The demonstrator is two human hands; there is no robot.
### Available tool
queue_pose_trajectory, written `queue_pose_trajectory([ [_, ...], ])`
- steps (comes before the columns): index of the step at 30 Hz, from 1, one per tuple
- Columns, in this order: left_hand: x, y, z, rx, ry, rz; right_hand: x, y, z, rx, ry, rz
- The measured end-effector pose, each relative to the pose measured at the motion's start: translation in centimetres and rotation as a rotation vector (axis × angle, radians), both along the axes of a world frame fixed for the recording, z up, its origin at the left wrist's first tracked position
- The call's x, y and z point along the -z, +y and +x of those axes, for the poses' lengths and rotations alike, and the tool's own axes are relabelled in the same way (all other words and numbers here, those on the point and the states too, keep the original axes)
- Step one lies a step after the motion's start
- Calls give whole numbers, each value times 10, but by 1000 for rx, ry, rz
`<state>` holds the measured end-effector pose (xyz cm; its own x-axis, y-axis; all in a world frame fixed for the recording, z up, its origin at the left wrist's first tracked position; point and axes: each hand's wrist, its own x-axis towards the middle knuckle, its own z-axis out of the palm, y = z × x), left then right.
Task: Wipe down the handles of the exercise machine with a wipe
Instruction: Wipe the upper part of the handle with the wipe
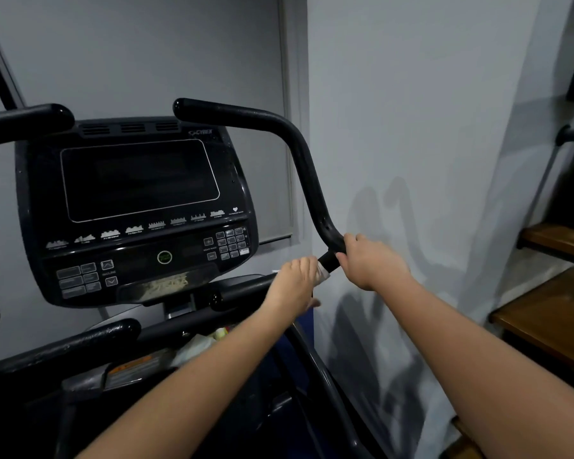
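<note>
While both arms reach forward from the lower edge of the view, the two hands meet low on the right handle of the exercise machine, at about 4 o'clock from the console. The left hand closes round the bar with the white wipe trapped under its curled fingers; only a small crumpled edge of the wipe shows, at 3 o'clock of the knuckles, lying against the black bar. Wrapping the cloth this way would let it touch the tube on nearly all sides as the hand slides, which is probably the reason for the full grip rather than a flat palm. The right hand grips the same bar just above, at the bend, its fingers curled over the far side and so mostly hidden. Its likely purpose is to steady the handle so that the rubbing hand has something firm to work against. A short bare stretch of bar separates the two hands.

From the bend the handle rises toward 12 o'clock and turns left, ending in a rounded tip above the console's upper right corner. Its upper length shows pale specks, perhaps dust or droplets. The matching left handle lies at 10 o'clock of the console, with no hand on it. Judging by this arrangement, wiping is under way low on the right handle, and the left handle remains to be done. Wooden stair treads stand at 3 o'clock, beyond the grey wall.
</note>
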<state>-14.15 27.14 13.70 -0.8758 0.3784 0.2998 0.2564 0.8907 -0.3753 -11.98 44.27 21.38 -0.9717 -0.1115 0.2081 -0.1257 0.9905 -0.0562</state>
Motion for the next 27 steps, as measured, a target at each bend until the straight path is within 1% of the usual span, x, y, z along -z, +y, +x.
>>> queue_pose_trajectory([
  [1, -5, -8, 2, 24, -15, 30, 0, 0, 1, 1, -3, -2],
  [5, -29, -59, 28, -16, -203, 144, -1, 0, 3, -3, 1, 10],
  [7, -37, -88, 43, -9, -257, 189, -2, -1, 5, 1, 0, 3],
  [9, -35, -109, 52, 5, -223, 157, -1, -1, 6, 10, 2, -3],
  [10, -28, -115, 54, -3, -175, 101, -1, -1, 6, 14, 4, 0],
  [12, -8, -116, 52, -15, -21, -51, 1, -1, 5, 18, 7, 12],
  [14, 5, -105, 48, -49, 54, -179, 2, -1, 3, 21, 14, 19],
  [16, 11, -87, 39, 0, 145, -207, 3, -1, 2, 22, 14, 27],
  [18, 12, -67, 26, 41, 219, -303, 3, -1, 1, 25, 18, 34],
  [20, 12, -42, 13, 35, 239, -365, 4, -1, 0, 26, 31, 45],
  [22, 15, -18, 5, -11, 199, -368, 5, -1, -1, 22, 39, 50],
  [24, 19, -5, -3, -7, 152, -344, 6, -1, -2, 17, 39, 47],
  [26, 6, -3, -3, -20, 61, -241, 5, -2, -2, 10, 37, 53],
  [27, -5, -5, 2, -20, 51, -183, 4, -1, -2, 10, 33, 52],
])
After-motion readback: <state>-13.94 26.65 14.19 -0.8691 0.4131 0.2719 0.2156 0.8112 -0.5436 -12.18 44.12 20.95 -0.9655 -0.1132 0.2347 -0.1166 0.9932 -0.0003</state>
